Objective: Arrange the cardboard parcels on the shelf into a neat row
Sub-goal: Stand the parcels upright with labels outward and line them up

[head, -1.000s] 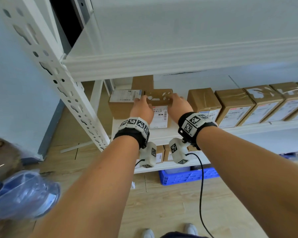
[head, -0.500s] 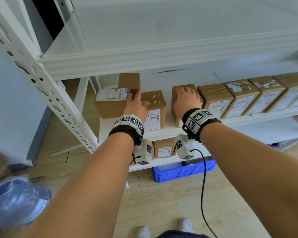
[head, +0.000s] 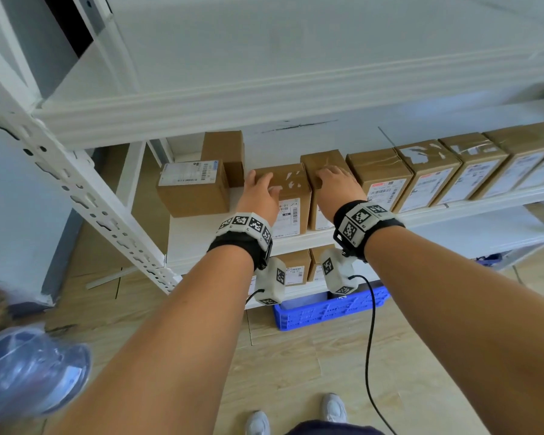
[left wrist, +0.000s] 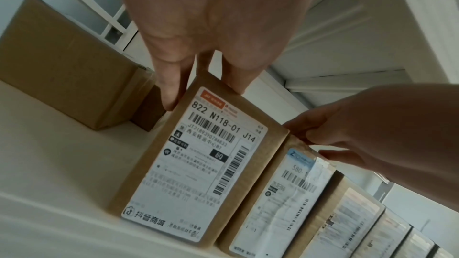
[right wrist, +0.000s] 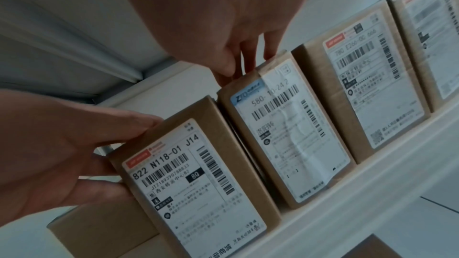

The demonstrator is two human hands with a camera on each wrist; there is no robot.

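On the white shelf [head: 201,233] my left hand [head: 261,183] grips the top of a cardboard parcel with a "J14" label [head: 291,211], thumb down its left side [left wrist: 203,93]. That J14 parcel [left wrist: 198,164] [right wrist: 198,180] stands upright against a parcel with a blue-headed label [right wrist: 288,134] [left wrist: 280,199]. My right hand [head: 330,178] [right wrist: 246,66] holds the top front edge of this second parcel [head: 322,161]. To its right runs a row of several upright parcels [head: 434,174]. Two more parcels sit left, apart: a labelled one [head: 192,189] and one behind it [head: 225,152].
An upper shelf board [head: 264,102] hangs low over the parcels. The perforated white upright [head: 85,196] stands at the left. Below are a lower shelf with more boxes [head: 296,268] and a blue crate [head: 327,312] on the wooden floor. A cable [head: 369,340] hangs from my right wrist.
My right hand left the J14 parcel and took the neighbouring one. The left hand slid the J14 parcel right, closing the gap to the row.
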